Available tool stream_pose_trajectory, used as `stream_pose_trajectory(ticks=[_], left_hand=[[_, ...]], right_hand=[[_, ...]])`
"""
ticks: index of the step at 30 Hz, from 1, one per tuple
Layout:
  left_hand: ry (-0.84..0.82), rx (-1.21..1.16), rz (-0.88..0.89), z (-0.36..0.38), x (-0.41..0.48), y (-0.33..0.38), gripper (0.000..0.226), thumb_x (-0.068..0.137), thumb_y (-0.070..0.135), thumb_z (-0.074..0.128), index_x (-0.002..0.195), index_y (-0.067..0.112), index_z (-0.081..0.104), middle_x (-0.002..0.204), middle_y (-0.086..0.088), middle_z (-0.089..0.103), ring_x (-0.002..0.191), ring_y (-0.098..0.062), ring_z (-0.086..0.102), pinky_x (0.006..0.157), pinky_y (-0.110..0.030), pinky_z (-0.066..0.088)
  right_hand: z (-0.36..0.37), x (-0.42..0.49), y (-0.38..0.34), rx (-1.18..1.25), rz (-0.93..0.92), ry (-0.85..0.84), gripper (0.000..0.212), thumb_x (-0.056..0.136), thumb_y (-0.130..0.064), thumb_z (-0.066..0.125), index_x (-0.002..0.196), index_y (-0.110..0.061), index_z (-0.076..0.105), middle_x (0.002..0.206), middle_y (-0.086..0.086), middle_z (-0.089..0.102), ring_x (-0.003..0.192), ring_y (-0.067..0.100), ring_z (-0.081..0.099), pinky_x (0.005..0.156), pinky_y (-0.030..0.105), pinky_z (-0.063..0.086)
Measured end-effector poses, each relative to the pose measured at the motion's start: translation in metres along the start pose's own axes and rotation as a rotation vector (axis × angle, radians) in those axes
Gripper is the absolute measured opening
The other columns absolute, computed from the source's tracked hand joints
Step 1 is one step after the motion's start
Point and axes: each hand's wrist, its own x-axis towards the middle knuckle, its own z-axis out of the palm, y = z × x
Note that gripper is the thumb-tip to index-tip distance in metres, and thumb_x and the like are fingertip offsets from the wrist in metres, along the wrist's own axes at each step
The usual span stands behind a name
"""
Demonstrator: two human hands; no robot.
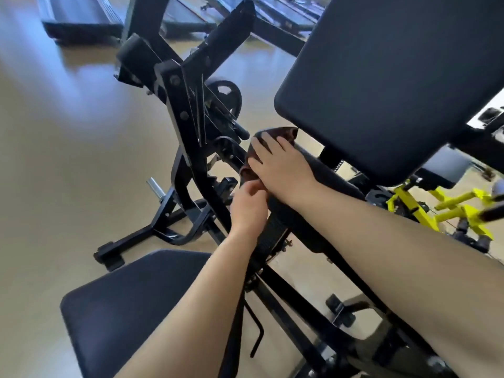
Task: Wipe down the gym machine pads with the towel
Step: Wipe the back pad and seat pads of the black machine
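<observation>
On the arm pad (321,184): your right hand (283,170) presses the towel (281,133) flat, fingers spread.
Left hand (249,205): fingers pinch the towel's edge, probably.
Left: big back pad (395,77), seat pad (136,309).

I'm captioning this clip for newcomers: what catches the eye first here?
Two bare hands meet at centre: the right hand presses a dark brown towel onto a narrow black pad, the left hand pinching the towel's lower edge. A big black back pad looms upper right.
</observation>
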Motion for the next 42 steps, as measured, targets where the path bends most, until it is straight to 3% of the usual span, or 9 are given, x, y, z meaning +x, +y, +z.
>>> stream_pose_trajectory(ticks=[4,11,15,18,23,26,31,35,42], left_hand=[[0.198,-0.074,0.08,-0.007,0.03,-0.012,0.033,0.093,0.016,0.058,0.124,0.027,0.054,0.109,0.007,0.065,0.104,-0.016,0.064,0.094,-0.04,0.054],[-0.065,-0.058,-0.007,0.021,-0.036,-0.082,0.028,0.093,0.012,0.062,0.12,0.021,0.067,0.103,0.003,0.077,0.095,-0.015,0.073,0.083,-0.035,0.059],[-0.24,-0.003,-0.113,0.031,-0.071,-0.107,0.025,0.091,0.012,0.061,0.111,0.023,0.073,0.097,0.005,0.078,0.091,-0.011,0.07,0.085,-0.035,0.057],[-0.147,-0.016,-0.063,0.028,-0.054,-0.093,0.023,0.089,0.02,0.063,0.107,0.025,0.076,0.093,0.009,0.078,0.087,-0.005,0.07,0.087,-0.035,0.057],[0.102,0.0,0.119,0.005,0.011,-0.036,0.025,0.095,0.011,0.06,0.107,0.033,0.066,0.094,0.018,0.07,0.09,0.001,0.065,0.075,-0.015,0.048],[0.174,0.038,0.234,-0.01,0.052,-0.015,0.026,0.098,0.007,0.055,0.112,0.025,0.068,0.097,0.018,0.068,0.09,0.002,0.063,0.076,-0.015,0.046],[0.193,0.279,0.357,-0.006,0.067,-0.031,0.043,0.102,0.009,0.049,0.143,0.018,0.05,0.154,0.001,0.038,0.127,-0.008,0.048,0.101,-0.024,0.041],[0.166,0.331,0.35,0.017,0.023,-0.065,0.048,0.097,0.009,0.054,0.143,0.021,0.048,0.146,0.003,0.047,0.126,-0.006,0.048,0.098,-0.024,0.042],[0.048,0.138,0.293,0.038,-0.055,-0.064,0.036,0.089,-0.001,0.064,0.096,0.034,0.066,0.105,0.024,0.057,0.099,-0.002,0.059,0.083,-0.017,0.049]], right_hand=[[0.004,0.015,-0.009,-0.009,0.019,0.017,0.048,0.107,-0.025,0.035,0.154,-0.014,0.04,0.168,0.017,0.023,0.155,0.039,0.018,0.124,0.05,0.017],[0.017,-0.092,-0.02,-0.042,-0.14,-0.215,0.063,0.098,-0.026,0.017,0.158,-0.011,0.031,0.164,0.026,0.026,0.151,0.044,0.027,0.125,0.051,0.017],[0.022,-0.142,-0.014,-0.104,-0.269,-0.296,0.053,0.088,-0.026,0.053,0.138,-0.009,0.06,0.116,0.02,0.072,0.104,0.042,0.065,0.103,0.054,0.046],[0.027,-0.123,-0.005,-0.11,-0.272,-0.17,0.05,0.092,-0.02,0.043,0.136,-0.004,0.062,0.104,0.018,0.074,0.093,0.04,0.067,0.096,0.052,0.05],[0.015,-0.015,-0.01,-0.125,-0.216,0.016,0.045,0.107,-0.023,0.03,0.143,-0.007,0.051,0.151,0.023,0.05,0.142,0.043,0.042,0.121,0.052,0.028],[0.01,0.037,-0.01,-0.116,-0.136,0.067,0.041,0.107,-0.025,0.036,0.14,-0.009,0.054,0.149,0.021,0.051,0.145,0.042,0.036,0.12,0.052,0.028],[0.009,0.036,-0.009,-0.048,-0.089,0.042,0.043,0.106,-0.026,0.035,0.141,-0.009,0.054,0.151,0.023,0.048,0.145,0.046,0.035,0.12,0.054,0.028],[0.013,-0.02,-0.014,-0.089,-0.143,-0.021,0.047,0.102,-0.026,0.029,0.138,-0.011,0.055,0.147,0.024,0.052,0.131,0.046,0.049,0.111,0.052,0.038],[0.007,-0.129,-0.014,0.093,-0.008,-0.026,0.048,0.103,-0.005,0.018,0.11,-0.008,0.065,0.099,0.015,0.07,0.088,0.035,0.065,0.085,0.045,0.054]])
